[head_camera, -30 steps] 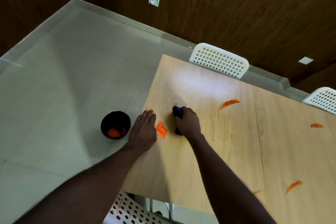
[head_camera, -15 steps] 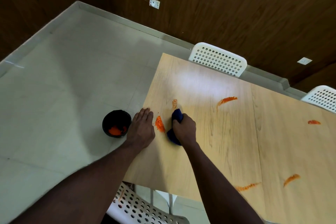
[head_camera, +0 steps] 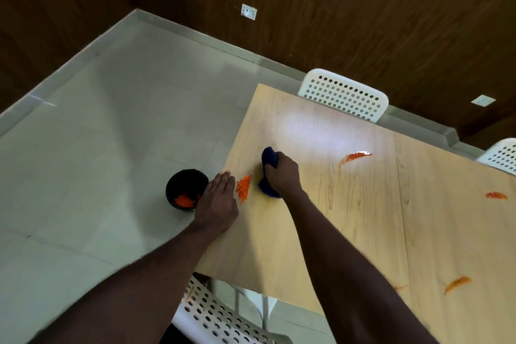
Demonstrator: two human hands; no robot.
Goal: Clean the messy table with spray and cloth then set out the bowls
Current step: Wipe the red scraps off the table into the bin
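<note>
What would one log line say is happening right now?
step: wiping | right hand: grips blue cloth | left hand: flat at table edge | orange crumbs: between hands

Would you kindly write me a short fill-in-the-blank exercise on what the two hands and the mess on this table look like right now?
1. The right hand grips a ____ cloth.
2. The left hand rests, fingers straight, at the edge of the table, and between it and the cloth sits a pile of ____ crumbs.
3. The black bowl stands on the ____.
Missing words: blue; orange; floor.
</note>
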